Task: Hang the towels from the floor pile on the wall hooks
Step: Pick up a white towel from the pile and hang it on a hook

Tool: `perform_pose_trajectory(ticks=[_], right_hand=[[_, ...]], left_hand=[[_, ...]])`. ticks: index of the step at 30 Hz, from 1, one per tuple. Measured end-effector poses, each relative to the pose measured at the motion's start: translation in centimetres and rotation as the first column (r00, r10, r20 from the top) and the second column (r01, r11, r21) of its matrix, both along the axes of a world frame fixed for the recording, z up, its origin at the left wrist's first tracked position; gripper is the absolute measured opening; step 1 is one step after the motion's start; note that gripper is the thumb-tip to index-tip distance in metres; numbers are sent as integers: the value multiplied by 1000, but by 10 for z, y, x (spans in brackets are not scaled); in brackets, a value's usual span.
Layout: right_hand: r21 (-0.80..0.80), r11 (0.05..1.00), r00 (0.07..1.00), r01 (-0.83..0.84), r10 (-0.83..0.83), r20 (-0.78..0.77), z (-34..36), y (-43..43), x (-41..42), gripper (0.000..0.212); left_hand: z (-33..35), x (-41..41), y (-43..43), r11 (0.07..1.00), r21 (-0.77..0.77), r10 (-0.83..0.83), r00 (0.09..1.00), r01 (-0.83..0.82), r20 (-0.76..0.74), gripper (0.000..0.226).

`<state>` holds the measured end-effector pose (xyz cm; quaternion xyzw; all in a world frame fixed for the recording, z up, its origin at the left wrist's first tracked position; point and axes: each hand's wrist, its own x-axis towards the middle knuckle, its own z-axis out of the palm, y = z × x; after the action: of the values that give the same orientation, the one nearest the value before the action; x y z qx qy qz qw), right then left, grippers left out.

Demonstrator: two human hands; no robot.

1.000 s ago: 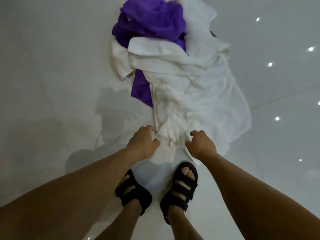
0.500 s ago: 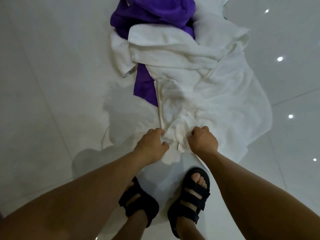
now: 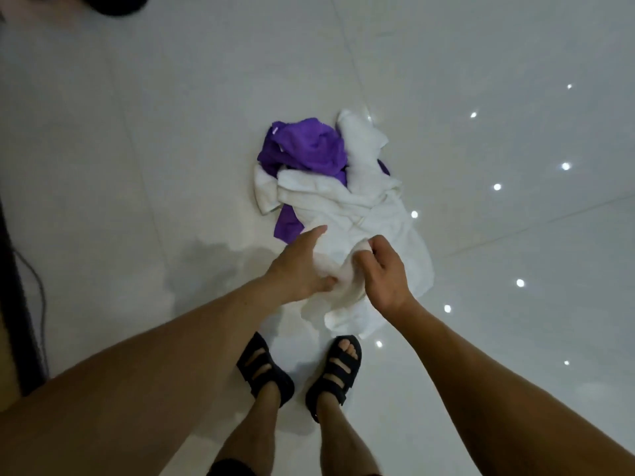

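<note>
I am standing with my sandals [image 3: 264,369] at six o'clock on the floor [image 3: 171,132], and just beyond them I am holding the near end of a white towel [image 3: 340,257]. My left hand [image 3: 297,266] is gripping it from nine o'clock, thumb out straight and fingers curled into the cloth. My right hand [image 3: 386,276] is pinching a fold from three o'clock. Neither hand is clearly nearer. The towel's length is trailing away toward twelve o'clock, where its far end is lying in the pile [image 3: 360,149], touching the purple towel [image 3: 305,146] at eleven. I am judging that the lift needs to go up and back toward six, so the tail slides free. No hooks are showing.
</note>
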<state>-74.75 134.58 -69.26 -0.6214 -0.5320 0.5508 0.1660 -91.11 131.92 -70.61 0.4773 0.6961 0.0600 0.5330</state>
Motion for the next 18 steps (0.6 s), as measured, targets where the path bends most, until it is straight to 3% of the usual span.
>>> perform_pose_trajectory(ticks=[3,6,8,13,15,18], right_hand=[[52,998,991,40,-33,-127,102,25,-19,15],[59,997,975,57,-42,-218,191,44,-40,12],[109,993,971,41,-14,-238,241,54,-51,18],[238,971,973,-19,73,-218,343,67,-72,28],[294,955,975,-41,102,-196,375,70,-78,30],[390,921,979,-24,101,-180,419,72,-88,30]], left_hand=[[90,-11,24,998,68,-4,995,-3,101,99],[174,-28,38,991,102,-97,993,90,63,41],[223,-42,41,976,152,-158,987,157,-3,17],[325,-89,34,969,119,-208,974,218,-91,15],[361,-113,32,972,151,-160,976,183,-150,8],[414,-146,30,966,242,-39,976,92,-214,19]])
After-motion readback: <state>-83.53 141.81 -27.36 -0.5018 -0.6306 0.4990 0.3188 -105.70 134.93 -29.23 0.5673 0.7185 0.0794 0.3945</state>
